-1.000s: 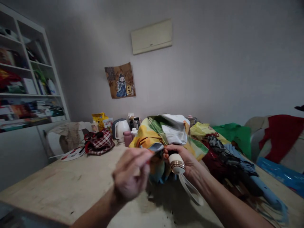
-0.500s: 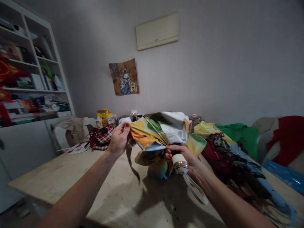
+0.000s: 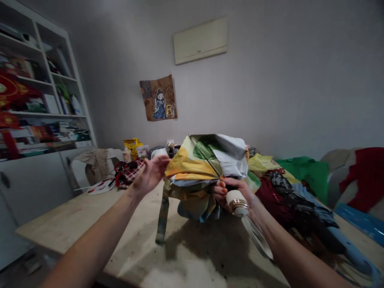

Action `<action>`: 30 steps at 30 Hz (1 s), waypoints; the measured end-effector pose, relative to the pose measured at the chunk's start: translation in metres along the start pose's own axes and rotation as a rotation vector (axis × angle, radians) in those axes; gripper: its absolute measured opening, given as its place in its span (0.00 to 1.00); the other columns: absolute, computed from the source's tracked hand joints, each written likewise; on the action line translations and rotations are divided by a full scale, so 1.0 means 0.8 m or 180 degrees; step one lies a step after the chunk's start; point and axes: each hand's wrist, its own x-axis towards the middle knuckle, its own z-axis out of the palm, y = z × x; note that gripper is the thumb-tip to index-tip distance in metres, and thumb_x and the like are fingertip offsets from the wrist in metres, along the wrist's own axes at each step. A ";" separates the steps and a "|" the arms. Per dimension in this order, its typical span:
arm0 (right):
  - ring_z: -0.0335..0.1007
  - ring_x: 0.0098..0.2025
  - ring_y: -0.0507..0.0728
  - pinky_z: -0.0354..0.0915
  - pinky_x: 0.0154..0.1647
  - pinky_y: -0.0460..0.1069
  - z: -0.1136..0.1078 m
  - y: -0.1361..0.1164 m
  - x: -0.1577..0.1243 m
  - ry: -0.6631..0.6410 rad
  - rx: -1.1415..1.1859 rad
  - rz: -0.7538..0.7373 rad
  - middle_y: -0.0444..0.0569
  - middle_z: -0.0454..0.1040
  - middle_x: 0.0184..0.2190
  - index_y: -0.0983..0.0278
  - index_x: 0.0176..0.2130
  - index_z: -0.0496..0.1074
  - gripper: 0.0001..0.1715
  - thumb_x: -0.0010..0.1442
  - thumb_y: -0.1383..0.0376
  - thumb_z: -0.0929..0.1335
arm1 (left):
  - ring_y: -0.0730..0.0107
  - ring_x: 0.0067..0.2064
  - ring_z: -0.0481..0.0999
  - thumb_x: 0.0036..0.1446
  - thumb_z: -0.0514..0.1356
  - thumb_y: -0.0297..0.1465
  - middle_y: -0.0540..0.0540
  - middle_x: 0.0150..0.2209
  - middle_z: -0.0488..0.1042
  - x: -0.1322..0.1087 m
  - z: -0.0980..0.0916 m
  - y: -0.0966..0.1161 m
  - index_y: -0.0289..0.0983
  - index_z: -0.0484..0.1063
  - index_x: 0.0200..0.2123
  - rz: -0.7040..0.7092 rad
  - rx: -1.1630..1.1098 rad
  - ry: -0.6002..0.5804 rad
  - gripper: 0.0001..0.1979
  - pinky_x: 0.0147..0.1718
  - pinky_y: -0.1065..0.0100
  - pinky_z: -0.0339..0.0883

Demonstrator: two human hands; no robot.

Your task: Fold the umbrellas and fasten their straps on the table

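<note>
A folding umbrella point(image 3: 207, 158) with a yellow, green and white canopy hangs loosely bunched above the table. My right hand point(image 3: 229, 190) is closed round it just above the white handle point(image 3: 237, 202), which has gold rings and a white wrist loop point(image 3: 258, 240). Pinched at its fingertips is the gathered canopy edge. My left hand point(image 3: 151, 172) is open, its fingers stretched out beside the canopy's left edge; whether they touch the cloth I cannot tell. A fabric closing strap point(image 3: 162, 220) dangles below the canopy on the left.
Several folded umbrellas point(image 3: 300, 204) lie along the table's right side, near a green bag point(image 3: 309, 174) and a yellow bag point(image 3: 262, 164). A red checked cloth item point(image 3: 129, 174) and a white fan-like disc point(image 3: 102, 187) sit at the left. Shelves point(image 3: 45, 80) stand beyond.
My left hand has let go of the canopy's left corner and opened its fingers. The canopy looks fuller, and my right hand has shifted slightly right with the handle. The strap hangs straighter.
</note>
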 end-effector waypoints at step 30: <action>0.57 0.21 0.47 0.66 0.20 0.41 -0.011 -0.004 0.000 -0.0002 0.0113 0.0326 0.44 0.61 0.21 0.69 0.26 0.64 0.09 0.56 0.69 0.67 | 0.63 0.41 0.80 0.36 0.76 0.32 0.44 0.38 0.81 -0.028 0.018 -0.037 0.36 0.79 0.40 -0.0040 0.0451 0.0466 0.24 0.41 0.68 0.74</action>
